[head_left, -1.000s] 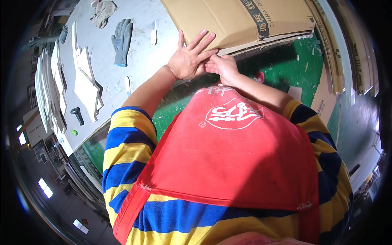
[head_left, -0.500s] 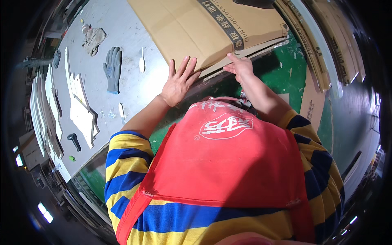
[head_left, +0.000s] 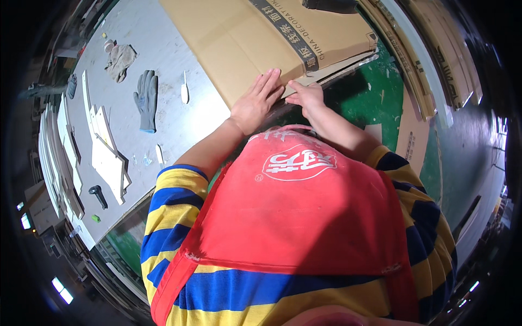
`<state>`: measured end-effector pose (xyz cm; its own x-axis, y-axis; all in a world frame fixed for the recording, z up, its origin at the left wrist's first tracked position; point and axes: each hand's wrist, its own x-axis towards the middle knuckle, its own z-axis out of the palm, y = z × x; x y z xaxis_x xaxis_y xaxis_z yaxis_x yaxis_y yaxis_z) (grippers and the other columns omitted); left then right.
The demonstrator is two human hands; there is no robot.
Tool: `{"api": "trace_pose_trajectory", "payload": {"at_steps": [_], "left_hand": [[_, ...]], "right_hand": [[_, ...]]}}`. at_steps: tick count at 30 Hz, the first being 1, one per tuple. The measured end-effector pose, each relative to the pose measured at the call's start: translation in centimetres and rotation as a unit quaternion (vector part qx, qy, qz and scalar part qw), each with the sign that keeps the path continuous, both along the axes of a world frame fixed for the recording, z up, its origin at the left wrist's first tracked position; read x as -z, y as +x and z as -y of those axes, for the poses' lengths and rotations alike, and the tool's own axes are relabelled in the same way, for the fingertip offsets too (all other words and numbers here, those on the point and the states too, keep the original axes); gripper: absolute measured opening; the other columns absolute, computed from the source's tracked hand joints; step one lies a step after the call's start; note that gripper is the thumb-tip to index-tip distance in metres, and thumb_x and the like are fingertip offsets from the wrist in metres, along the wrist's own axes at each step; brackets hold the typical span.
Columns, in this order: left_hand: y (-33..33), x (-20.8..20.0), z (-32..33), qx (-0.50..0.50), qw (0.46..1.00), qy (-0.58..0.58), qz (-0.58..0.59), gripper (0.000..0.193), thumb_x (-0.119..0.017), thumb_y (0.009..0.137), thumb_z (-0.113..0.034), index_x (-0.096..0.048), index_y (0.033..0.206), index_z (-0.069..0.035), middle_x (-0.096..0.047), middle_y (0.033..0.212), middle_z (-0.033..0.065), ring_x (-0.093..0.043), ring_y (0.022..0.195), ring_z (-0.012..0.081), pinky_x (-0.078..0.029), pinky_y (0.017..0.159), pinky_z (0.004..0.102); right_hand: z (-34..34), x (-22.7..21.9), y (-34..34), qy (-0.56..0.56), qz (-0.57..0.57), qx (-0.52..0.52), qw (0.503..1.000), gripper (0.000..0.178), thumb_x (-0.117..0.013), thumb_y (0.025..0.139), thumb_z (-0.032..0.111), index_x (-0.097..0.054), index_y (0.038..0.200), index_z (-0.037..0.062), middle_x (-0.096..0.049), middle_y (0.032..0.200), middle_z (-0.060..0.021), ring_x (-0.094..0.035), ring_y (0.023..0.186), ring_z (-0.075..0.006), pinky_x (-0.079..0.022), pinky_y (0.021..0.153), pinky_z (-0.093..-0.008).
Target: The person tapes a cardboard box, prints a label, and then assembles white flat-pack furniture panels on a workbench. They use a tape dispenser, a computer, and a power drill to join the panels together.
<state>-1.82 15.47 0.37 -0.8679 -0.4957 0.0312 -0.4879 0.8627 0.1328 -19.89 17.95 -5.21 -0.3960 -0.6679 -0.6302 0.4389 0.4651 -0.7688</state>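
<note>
**Two hands at the near corner of a flattened carton**

At the table's [head_left: 179, 117] far left edge, pale flat panels [head_left: 106, 157] lie stacked and fanned, thin and stiff-looking, with a small dark tool [head_left: 99, 196] beside them. Further in lie a crumpled rag [head_left: 120, 57], a limp grey glove [head_left: 147, 99] and a small white blade-like piece [head_left: 185, 89], all well apart from the hands. The tabletop is grey, scuffed and dusty.

The left hand [head_left: 254, 104] reaches forward from a bare forearm and a blue-and-yellow striped sleeve. It lies palm down, fingers straight and close together, flat on the cardboard [head_left: 239, 38] near its near corner at the table's front edge. It is fully opened out and grips nothing; it only presses on the sheet.

The right hand [head_left: 307, 96] sits just beside it, touching or nearly touching the left fingertips. Its fingers are curled at the cardboard's near edge; whether they pinch that edge cannot be told, since the knuckles cover the fingertips.

The cardboard is a large brown corrugated sheet with creases and a dark printed band, overhanging the table; its far end is cut off by the frame. A red apron [head_left: 304, 217] hides the person's lap and the table's front edge below. To the right, more brown boards [head_left: 413, 130] stand on a green floor [head_left: 375, 98].
</note>
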Motion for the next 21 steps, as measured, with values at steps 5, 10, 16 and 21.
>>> {"api": "trace_pose_trajectory", "payload": {"at_steps": [5, 10, 16, 21], "left_hand": [[-0.4, 0.1, -0.2, -0.001, 1.0, -0.027, 0.014, 0.058, -0.053, 0.081, -0.012, -0.047, 0.138, -0.005, -0.016, 0.156, 0.0171, -0.019, 0.145, 0.0315, -0.021, 0.118, 0.0423], [-0.8, 1.0, -0.4, -0.008, 0.997, -0.072, -0.018, 0.057, -0.052, 0.08, -0.011, -0.048, 0.136, -0.002, -0.02, 0.155, 0.0166, -0.024, 0.143, 0.032, -0.025, 0.116, 0.0418], [-0.5, 0.0, 0.1, 0.022, 0.997, -0.016, -0.076, 0.062, -0.048, 0.084, -0.011, -0.036, 0.143, -0.001, -0.021, 0.155, 0.0175, -0.023, 0.143, 0.0324, -0.023, 0.117, 0.0416], [-2.6, 0.0, 1.3, 0.008, 1.0, 0.003, -0.017, 0.064, -0.04, 0.091, -0.01, -0.016, 0.15, -0.003, -0.017, 0.156, 0.0166, -0.019, 0.145, 0.0294, -0.017, 0.119, 0.0405]], "right_hand": [[0.5, -0.4, 1.1, 0.002, -0.013, 0.064, 0.998, 0.035, -0.072, 0.083, 0.012, -0.047, 0.094, -0.0103, -0.058, 0.072, -0.0179, -0.056, 0.046, -0.0221, -0.05, 0.038, -0.0309], [0.6, -1.1, 0.6, 0.003, 0.004, 0.048, 0.999, 0.033, -0.064, 0.089, 0.018, -0.048, 0.093, -0.0101, -0.058, 0.07, -0.0187, -0.058, 0.046, -0.0235, -0.052, 0.039, -0.0306], [1.9, 0.0, -4.1, -0.009, 0.032, 0.018, 0.999, 0.038, -0.055, 0.094, 0.026, -0.048, 0.103, -0.0112, -0.062, 0.075, -0.0239, -0.064, 0.052, -0.0293, -0.055, 0.045, -0.0329], [4.4, 1.1, -11.3, -0.016, -0.032, 0.059, 0.998, 0.03, -0.065, 0.087, 0.013, -0.053, 0.097, -0.0124, -0.058, 0.085, -0.0207, -0.065, 0.063, -0.0299, -0.059, 0.051, -0.0363]]}}
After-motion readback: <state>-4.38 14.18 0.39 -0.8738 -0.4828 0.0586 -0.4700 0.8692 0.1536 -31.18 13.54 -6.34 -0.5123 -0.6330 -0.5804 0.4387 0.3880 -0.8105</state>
